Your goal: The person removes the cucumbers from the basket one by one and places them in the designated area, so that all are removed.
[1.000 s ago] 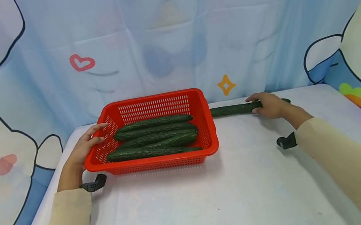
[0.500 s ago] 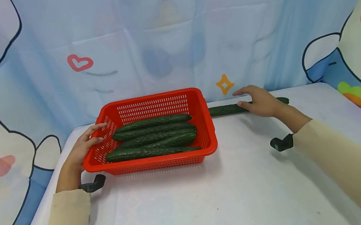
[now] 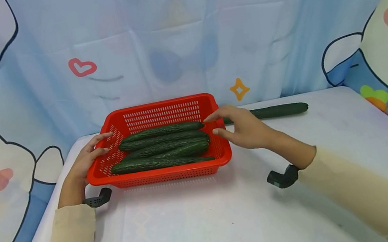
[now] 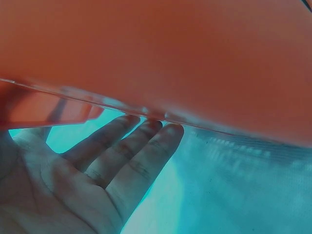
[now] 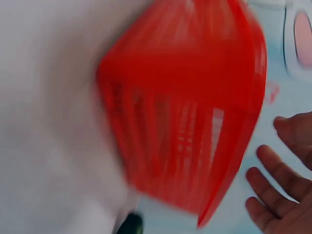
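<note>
White tabletop (image 3: 196,227) bears a rectangular red perforated plastic basket (image 3: 160,172) containing long dark-green cucumbers (image 3: 166,139). Left hand (image 3: 86,158), fingers straight, touches its left end; right hand (image 3: 244,129), fingers spread, is beside its right end. One further dark-green cucumber (image 3: 281,110) lies rightward.

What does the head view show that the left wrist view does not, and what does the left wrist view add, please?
Only the head view shows the cucumbers inside the basket, the single cucumber on the table and the right hand at the basket's right end.

Only the left wrist view shows the palm side of the left hand, with three fingertips at an edge of the red plastic.

Both show the left hand and the basket, though the left wrist view has just part of the basket.
</note>
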A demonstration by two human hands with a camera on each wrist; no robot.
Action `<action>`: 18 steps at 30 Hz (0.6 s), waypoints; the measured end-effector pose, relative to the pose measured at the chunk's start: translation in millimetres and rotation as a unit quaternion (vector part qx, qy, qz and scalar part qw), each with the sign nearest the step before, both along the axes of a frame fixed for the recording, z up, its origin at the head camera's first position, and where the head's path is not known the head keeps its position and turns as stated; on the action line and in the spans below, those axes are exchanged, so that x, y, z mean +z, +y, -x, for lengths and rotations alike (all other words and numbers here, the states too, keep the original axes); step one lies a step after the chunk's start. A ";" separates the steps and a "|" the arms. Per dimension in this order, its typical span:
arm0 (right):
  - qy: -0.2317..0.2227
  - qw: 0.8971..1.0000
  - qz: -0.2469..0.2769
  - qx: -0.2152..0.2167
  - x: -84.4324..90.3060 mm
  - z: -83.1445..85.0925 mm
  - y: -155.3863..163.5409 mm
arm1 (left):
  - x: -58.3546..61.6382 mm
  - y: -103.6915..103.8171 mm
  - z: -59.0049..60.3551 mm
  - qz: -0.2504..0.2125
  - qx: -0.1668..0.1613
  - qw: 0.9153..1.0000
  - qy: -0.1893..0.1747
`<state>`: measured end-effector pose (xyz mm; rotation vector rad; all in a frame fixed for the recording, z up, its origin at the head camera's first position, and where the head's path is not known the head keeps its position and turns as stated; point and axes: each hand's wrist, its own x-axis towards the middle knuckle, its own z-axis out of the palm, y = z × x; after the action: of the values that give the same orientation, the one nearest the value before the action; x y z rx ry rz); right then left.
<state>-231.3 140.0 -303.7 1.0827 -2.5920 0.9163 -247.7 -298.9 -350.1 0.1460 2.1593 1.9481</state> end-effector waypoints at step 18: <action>-0.224 0.965 -0.140 0.005 -12.1 -1.5 -98.0 | 0.0 -0.8 -1.3 0.005 0.004 1.000 0.000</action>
<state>-229.8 42.0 -315.8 1.0506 -3.1695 0.9027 -246.4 -299.6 -350.1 0.1344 2.1713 1.9424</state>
